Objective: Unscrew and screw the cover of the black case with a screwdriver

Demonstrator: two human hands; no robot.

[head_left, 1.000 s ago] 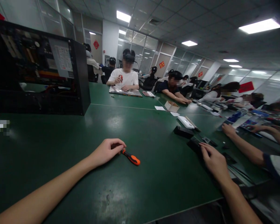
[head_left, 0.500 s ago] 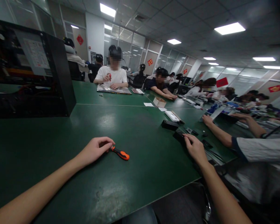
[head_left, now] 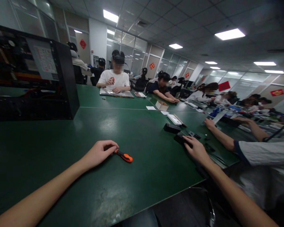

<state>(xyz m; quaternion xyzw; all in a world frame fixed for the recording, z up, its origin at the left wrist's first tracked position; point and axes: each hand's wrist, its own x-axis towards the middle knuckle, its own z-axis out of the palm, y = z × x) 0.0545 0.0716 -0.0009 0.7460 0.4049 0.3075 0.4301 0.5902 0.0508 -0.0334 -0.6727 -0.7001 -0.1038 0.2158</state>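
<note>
One screwdriver (head_left: 124, 156) flat, handle pointing right-down.

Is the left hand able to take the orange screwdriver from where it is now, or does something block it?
Probably yes. The left hand already has its fingertips at the black end of the orange screwdriver, which lies flat on the green table. Nothing stands between them, and the right hand is far off at a black device.
</note>
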